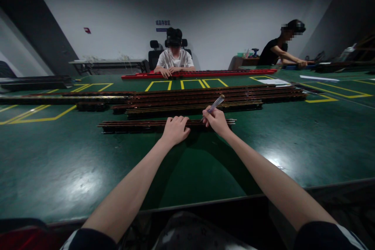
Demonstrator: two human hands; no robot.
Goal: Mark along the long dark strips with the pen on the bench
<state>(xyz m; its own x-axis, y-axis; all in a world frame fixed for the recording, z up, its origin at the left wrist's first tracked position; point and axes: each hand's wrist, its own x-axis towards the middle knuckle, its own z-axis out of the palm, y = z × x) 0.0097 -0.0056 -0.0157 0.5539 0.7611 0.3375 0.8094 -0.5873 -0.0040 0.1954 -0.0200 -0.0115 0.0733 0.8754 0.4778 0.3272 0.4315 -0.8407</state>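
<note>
Head view: left hand (175,129) half-curled over the near strips (134,125), just this side of the larger stack (187,97); I can't tell if it grips. Right hand (216,120) closed round a pen (217,102). Weak bracing, I judge, could let the strips slide.

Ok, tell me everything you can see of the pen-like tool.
The pen-like tool is slim and straight, with a pale, translucent barrel that looks like plastic and a darker, brownish upper end. It slants, its upper end raised to the right and its lower end pointing down at the nearest bundle of dark strips. The grip of the right hand closes around its lower part, fingers hiding some of it. Whether its tip touches the strips is too small to tell.
</note>
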